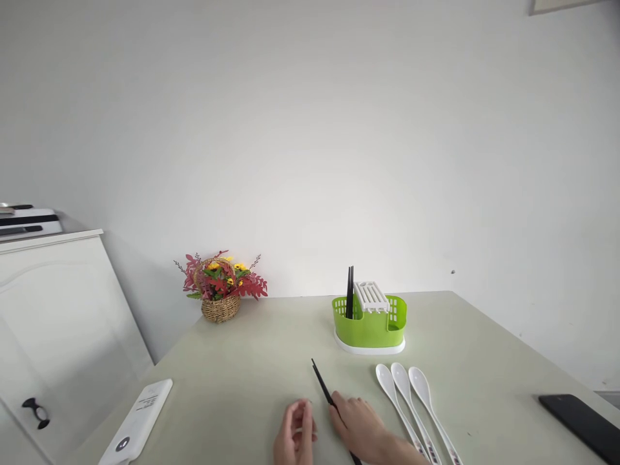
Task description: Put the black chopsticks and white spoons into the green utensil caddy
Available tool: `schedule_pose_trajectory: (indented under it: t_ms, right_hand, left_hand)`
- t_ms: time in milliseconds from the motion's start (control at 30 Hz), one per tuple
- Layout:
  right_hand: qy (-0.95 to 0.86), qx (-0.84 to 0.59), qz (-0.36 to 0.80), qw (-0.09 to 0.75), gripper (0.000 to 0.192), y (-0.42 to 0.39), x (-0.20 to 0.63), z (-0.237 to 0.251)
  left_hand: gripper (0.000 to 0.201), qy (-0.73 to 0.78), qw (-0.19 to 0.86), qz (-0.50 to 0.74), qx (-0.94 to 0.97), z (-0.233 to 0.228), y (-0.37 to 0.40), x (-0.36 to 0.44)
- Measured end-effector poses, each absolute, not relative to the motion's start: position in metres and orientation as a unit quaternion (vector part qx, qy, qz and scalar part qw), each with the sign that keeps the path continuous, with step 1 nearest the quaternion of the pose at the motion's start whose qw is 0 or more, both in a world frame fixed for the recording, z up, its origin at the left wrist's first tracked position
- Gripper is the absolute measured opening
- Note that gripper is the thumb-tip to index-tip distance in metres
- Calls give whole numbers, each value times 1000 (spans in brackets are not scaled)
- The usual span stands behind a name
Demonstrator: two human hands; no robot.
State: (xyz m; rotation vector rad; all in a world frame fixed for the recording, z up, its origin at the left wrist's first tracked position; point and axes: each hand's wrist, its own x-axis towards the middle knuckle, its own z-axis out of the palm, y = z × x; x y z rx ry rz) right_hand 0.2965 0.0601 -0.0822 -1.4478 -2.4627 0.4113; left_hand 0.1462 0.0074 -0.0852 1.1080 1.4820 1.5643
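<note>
My right hand [356, 423] grips a pair of black chopsticks [320, 380], lying slantwise low over the table. Their thin tips point away from me, and the far end passes beneath my palm. Close beside it on the left, my left hand [295, 434] is loosely curled, thumb near the fingers, with nothing visible in it. To the right of my right hand lie three white long-handled spoons [420, 386], side by side, bowls pointing away. Farther back stands a green utensil caddy [371, 330] on a white base; black chopsticks [349, 290] stand upright in its left compartment.
A slotted white rack [372, 297] tops the caddy's middle. At the back left sits a wicker basket [221, 309] of flowers. A white flat device [138, 420] lies left, a black phone [584, 423] right. A white cabinet [62, 310] adjoins the table's left side.
</note>
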Motion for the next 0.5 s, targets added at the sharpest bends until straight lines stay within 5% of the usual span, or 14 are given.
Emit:
schedule_pose_trajectory:
  t_ms: [100, 367, 500]
  right_hand:
    - [-834, -478, 218, 171, 42, 43, 296, -81]
    - [-751, -358, 463, 307, 46, 21, 285, -81]
    - [-738, -330, 512, 291, 47, 14, 277, -83]
  left_hand:
    - [65, 549, 374, 661, 349, -80, 6, 142]
    - [63, 478, 569, 557, 371, -53, -2, 127]
    - [54, 474, 590, 571, 319, -51, -5, 123]
